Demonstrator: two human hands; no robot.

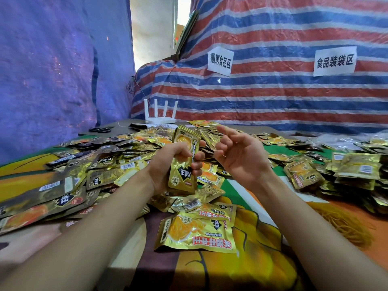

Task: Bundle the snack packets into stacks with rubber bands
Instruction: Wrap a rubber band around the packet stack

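My left hand (pixel 174 162) grips an upright stack of gold snack packets (pixel 184 158) around its middle, above the table. A thin yellowish rubber band (pixel 206 154) stretches from the stack toward my right hand (pixel 237 154), whose fingers are curled and hooked in the band just right of the stack. Loose gold and dark packets (pixel 109 162) lie heaped across the table behind and to the left. A few packets (pixel 197 232) lie flat in front of my hands. A heap of loose rubber bands (pixel 344 223) sits on the cloth at the right.
Bundled packet stacks (pixel 357 171) are piled at the right edge. A white router (pixel 160 114) with several antennas and black scissors (pixel 100 129) stand at the table's back. Striped tarp with two paper signs (pixel 220 61) forms the back wall; blue tarp walls the left.
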